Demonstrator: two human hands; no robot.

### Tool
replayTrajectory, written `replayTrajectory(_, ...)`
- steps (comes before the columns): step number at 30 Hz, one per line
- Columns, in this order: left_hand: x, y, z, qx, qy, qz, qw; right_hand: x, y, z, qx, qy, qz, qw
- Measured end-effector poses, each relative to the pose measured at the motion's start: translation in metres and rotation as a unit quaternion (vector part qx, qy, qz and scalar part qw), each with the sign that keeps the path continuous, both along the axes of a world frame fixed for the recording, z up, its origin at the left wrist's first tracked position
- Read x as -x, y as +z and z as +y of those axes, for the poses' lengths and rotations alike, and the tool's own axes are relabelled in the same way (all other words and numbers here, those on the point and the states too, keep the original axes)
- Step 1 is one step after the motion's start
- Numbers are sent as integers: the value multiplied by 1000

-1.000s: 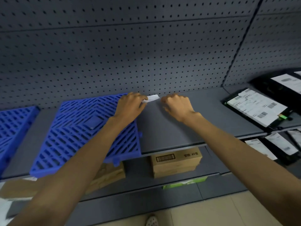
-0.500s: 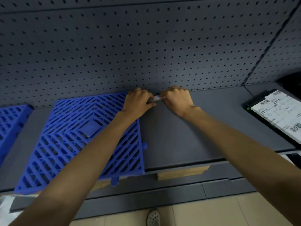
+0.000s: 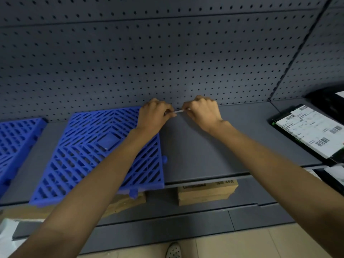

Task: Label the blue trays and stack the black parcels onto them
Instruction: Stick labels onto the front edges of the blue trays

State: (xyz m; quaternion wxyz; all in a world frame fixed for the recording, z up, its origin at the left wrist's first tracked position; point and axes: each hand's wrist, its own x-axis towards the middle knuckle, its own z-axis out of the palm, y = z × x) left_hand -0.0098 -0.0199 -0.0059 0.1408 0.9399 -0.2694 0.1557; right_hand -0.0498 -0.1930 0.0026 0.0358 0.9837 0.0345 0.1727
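- The left hand point(image 3: 154, 116) and right hand point(image 3: 202, 112) pinch opposite ends of a thin white label strip point(image 3: 177, 112), fingers clamped on it.
- The blue slatted tray point(image 3: 89, 155) lies under the left fingers, on the grey shelf point(image 3: 204, 146).
- A black parcel point(image 3: 305, 131) rests well right of the right fingers.

Grey metal shelf point(image 3: 214, 146) backed by perforated panel. Blue slatted tray point(image 3: 89, 157) laid flat on shelf left of centre, front edge overhanging shelf lip. Second blue tray point(image 3: 13, 142) laid at far left, cut off by frame edge. Black parcel point(image 3: 309, 131) with white printed label laid at right end. Middle stretch of shelf bare. Lower shelf point(image 3: 167, 216) seen beneath, cardboard box point(image 3: 206, 192) set on it.
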Motion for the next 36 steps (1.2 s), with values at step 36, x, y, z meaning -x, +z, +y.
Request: replayTrajectory(36,194,-18,235,-56,78,-40,995,165,-22,208,42,155,-12,987)
